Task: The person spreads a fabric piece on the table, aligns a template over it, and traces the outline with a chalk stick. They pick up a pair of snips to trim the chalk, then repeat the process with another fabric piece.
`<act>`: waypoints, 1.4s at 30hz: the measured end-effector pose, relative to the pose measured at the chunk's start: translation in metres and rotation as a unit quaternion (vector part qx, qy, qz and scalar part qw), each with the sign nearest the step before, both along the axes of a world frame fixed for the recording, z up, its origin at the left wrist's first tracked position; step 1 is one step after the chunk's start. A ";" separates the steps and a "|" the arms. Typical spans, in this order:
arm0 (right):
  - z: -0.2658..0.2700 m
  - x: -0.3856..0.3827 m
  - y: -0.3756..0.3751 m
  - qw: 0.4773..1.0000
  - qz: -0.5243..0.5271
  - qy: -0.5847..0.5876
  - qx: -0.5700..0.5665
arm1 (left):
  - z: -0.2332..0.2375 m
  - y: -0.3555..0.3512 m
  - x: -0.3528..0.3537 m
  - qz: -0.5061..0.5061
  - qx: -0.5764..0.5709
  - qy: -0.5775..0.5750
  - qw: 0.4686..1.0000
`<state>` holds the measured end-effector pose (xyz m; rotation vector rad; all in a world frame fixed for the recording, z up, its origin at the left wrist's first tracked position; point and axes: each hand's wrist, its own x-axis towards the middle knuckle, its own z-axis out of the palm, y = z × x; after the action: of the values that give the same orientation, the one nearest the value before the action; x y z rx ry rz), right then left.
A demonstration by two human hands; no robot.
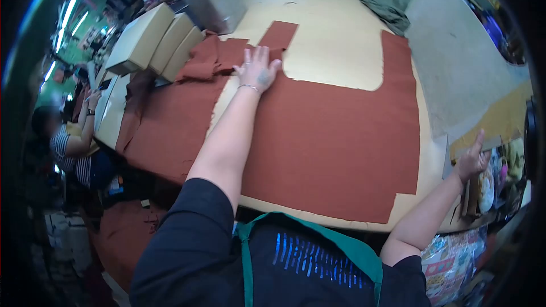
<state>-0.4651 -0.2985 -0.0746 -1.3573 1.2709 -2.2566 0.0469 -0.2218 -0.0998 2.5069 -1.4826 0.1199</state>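
Rust-red fabric (335, 142) lies flat over the table, with a wide cut-out at its upper edge. My left hand (257, 69) rests palm down near the fabric's top left, fingers spread, by a narrow strip (278, 35). Left of my forearm is a second rust-red piece (176, 119), bunched at its top. Out at the right, my right hand (473, 159) grips the lower edge of a brown cardboard piece (495, 116), its thumb pointing up.
Cardboard boxes (142, 40) and a grey metal box (213, 0) stand at the back left. Dark green cloth (381, 0) lies at the back right, beside a pale panel (449, 51). Another person (79, 142) is at the far left.
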 end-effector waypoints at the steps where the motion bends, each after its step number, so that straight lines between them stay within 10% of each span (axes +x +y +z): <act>1: -0.003 0.000 -0.004 0.998 0.022 -0.022 -0.049 | 0.006 0.002 -0.002 -0.019 0.092 0.000 0.996; 3: -0.013 -0.015 -0.004 0.999 -0.022 0.020 -0.032 | -0.002 0.003 -0.001 -0.028 0.121 0.046 0.991; 6: -0.011 -0.058 0.016 0.829 -0.316 0.458 0.058 | 0.012 0.000 -0.002 -0.028 0.128 0.078 0.988; 12: 0.072 -0.056 0.098 0.964 -0.154 0.214 0.032 | 0.011 -0.016 -0.001 -0.022 0.104 0.089 0.990; 19: 0.054 -0.179 0.166 0.925 -0.164 0.326 0.108 | 0.045 0.113 -0.090 -0.294 0.036 0.028 0.955; 32: 0.084 -0.113 0.219 0.980 -0.002 -0.163 0.117 | 0.019 0.174 -0.112 -0.278 0.139 0.096 0.946; 42: 0.061 -0.135 0.249 0.957 0.101 -0.224 0.153 | 0.018 0.172 -0.108 -0.284 0.112 0.076 0.949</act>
<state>-0.6004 -0.0498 -0.0138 -0.7684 1.1920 -1.9725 -0.0608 -0.0496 -0.0816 2.0670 -2.1730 -0.3476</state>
